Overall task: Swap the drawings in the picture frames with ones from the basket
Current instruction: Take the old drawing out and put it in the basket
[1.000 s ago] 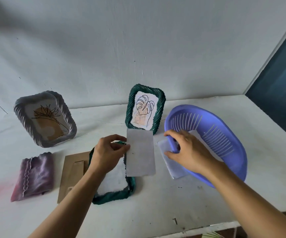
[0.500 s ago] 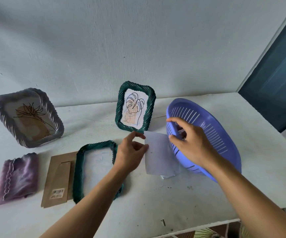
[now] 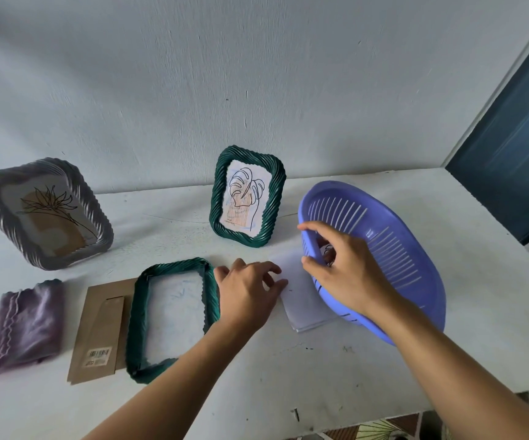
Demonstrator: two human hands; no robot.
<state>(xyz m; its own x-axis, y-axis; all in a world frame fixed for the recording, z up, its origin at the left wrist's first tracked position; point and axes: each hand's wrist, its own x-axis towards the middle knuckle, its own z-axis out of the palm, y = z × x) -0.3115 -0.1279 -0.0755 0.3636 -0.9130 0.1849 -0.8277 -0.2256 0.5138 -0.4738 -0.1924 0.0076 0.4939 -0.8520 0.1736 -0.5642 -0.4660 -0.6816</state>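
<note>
old sheet (image 3: 301,300) now laid flat beside basket (image 3: 415,258), left of it | my left hand (image 3: 247,293) released, resting on it | right hand (image 3: 342,265) grips basket rim, tilting | empty frame (image 3: 174,315) further left, awaits new drawing

The cardboard backing (image 3: 99,328) bears a barcode sticker (image 3: 99,356), its digits seemingly too small to read.

Purple slotted basket (image 3: 415,249), dark green ribbed frames (image 3: 247,196). Grey ribbed frame (image 3: 45,214), purple cloth (image 3: 21,325), brown backing board (image 3: 101,328). White table (image 3: 288,360).
</note>
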